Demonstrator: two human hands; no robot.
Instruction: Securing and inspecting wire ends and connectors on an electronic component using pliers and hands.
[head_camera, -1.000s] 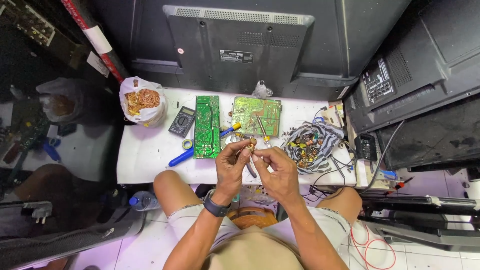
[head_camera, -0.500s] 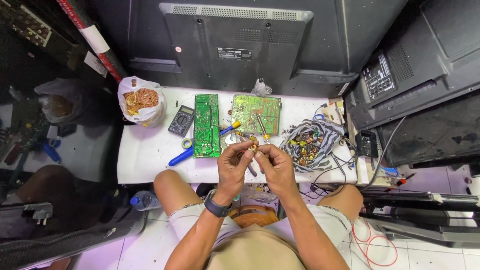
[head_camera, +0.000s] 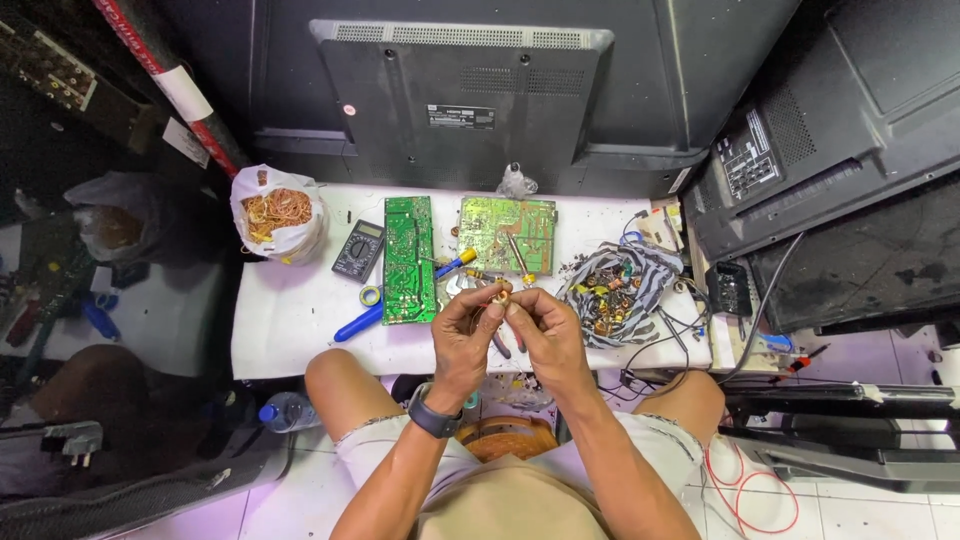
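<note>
Head view: my left hand (head_camera: 468, 330) and right hand (head_camera: 545, 330) pinch a small coppery part (head_camera: 501, 294) over the tabletop (head_camera: 300, 320); green boards (head_camera: 410, 260) at twelve o'clock, component pile (head_camera: 615, 290) at two.

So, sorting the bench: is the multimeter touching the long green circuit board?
Apart. The head view shows a strip of white table between the multimeter and the long green circuit board.

left hand (head_camera: 468, 325) and right hand (head_camera: 542, 328) meet fingertip to fingertip, pinching, forearms converging.
</note>
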